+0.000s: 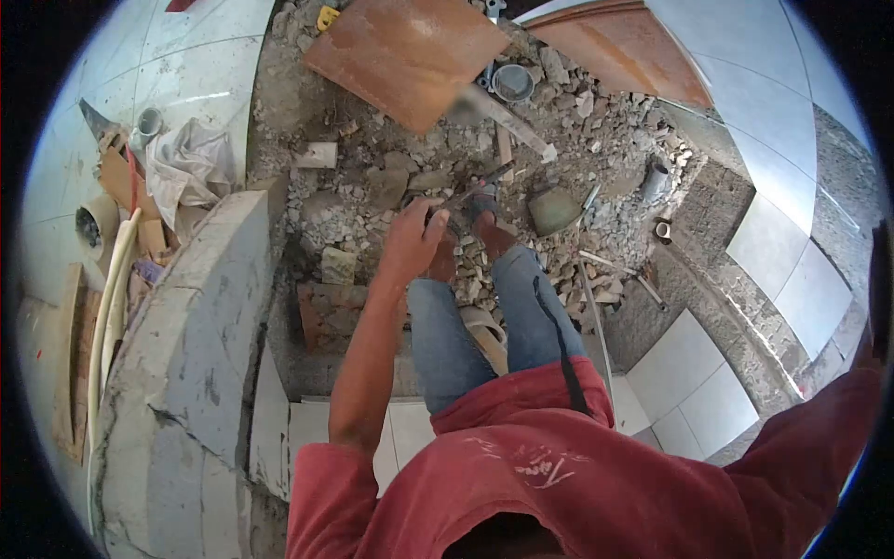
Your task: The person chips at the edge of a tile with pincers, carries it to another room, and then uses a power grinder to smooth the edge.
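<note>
1. So the left hand (416, 238) is reaching down over the rubble (372, 186), fingers bent and pinching the near end of a slim tool (492, 175). The tool sticks out forward and to the right, above the feet (483, 204).
2. The right hand (878, 284) is way off to the side, dark and cut off by the edge of the view, so I can't tell if it's spread or gripping anything.
3. Ahead of the left hand there's a big brown tile (410, 58) lying on the rubble, with a cup (513, 84) just beside its right side. More brown tiles (619, 51) are stacked further right.
4. Right of the left hand, past the feet, sits a greenish block (554, 211). Beyond it, a grey pipe (656, 179) pokes up near a smaller pipe (662, 230).
5. Left of that same hand is a low wall (200, 326), and past it a crumpled white cloth (189, 172) and a pale hose (110, 307).
</note>
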A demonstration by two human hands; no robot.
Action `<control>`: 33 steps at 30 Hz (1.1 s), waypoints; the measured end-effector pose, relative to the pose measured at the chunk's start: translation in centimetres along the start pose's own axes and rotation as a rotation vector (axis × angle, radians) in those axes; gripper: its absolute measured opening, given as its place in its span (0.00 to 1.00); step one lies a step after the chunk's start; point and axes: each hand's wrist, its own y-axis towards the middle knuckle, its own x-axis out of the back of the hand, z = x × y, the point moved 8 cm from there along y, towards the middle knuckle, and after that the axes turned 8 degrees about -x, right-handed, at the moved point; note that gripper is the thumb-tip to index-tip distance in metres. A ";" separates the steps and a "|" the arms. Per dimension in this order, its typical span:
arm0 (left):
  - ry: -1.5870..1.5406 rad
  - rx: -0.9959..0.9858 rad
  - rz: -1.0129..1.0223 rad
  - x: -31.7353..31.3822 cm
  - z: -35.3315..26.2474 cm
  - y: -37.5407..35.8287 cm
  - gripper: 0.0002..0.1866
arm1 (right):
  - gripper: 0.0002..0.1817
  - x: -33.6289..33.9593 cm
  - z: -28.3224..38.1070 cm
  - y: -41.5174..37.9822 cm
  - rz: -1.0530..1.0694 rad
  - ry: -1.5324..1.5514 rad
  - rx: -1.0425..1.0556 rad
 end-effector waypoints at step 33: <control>-1.410 -0.154 -0.568 -17.9 31.3 28.8 0.33 | 0.32 -58.0 20.5 -49.2 0.678 0.689 -0.236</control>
